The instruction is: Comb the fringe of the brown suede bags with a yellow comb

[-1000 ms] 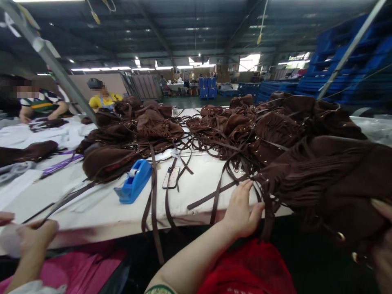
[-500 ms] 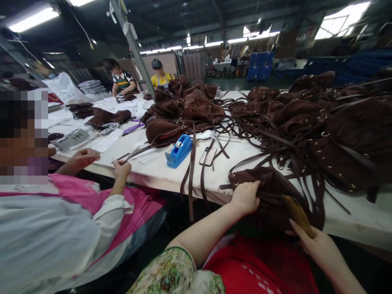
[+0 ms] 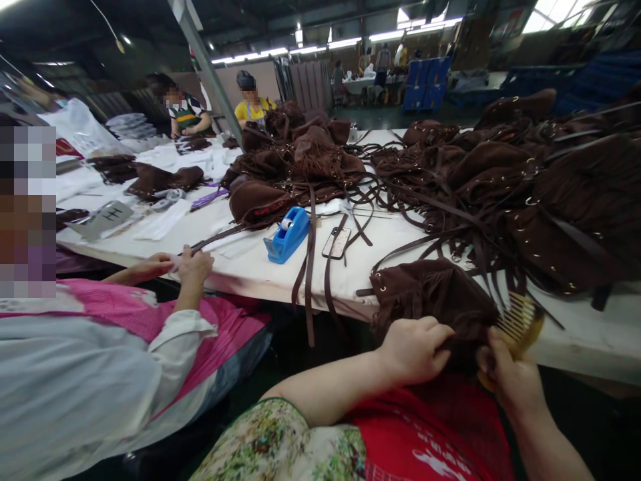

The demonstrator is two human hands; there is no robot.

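A dark brown fringed bag (image 3: 433, 294) with metal eyelets lies at the table's front edge, its lower part hanging toward my lap. My left hand (image 3: 415, 351) is closed on the near side of this bag, fingers curled into the material. In my right hand (image 3: 515, 381) is a yellowish wide-toothed comb (image 3: 523, 321), held to the right of the bag with its teeth pointing up and left. Where the right fingertips meet the bag is partly hidden.
Brown bags with long straps pile up at the right (image 3: 565, 200) and centre (image 3: 295, 160). A blue tape dispenser (image 3: 287, 235) and a phone (image 3: 336, 242) lie on the white table (image 3: 240, 267). At left, a co-worker's hands (image 3: 193, 267) hold a strap.
My left hand has moved down along the bag toward my lap. My right hand has turned the comb and carried it up and right, so its teeth now show clearly.
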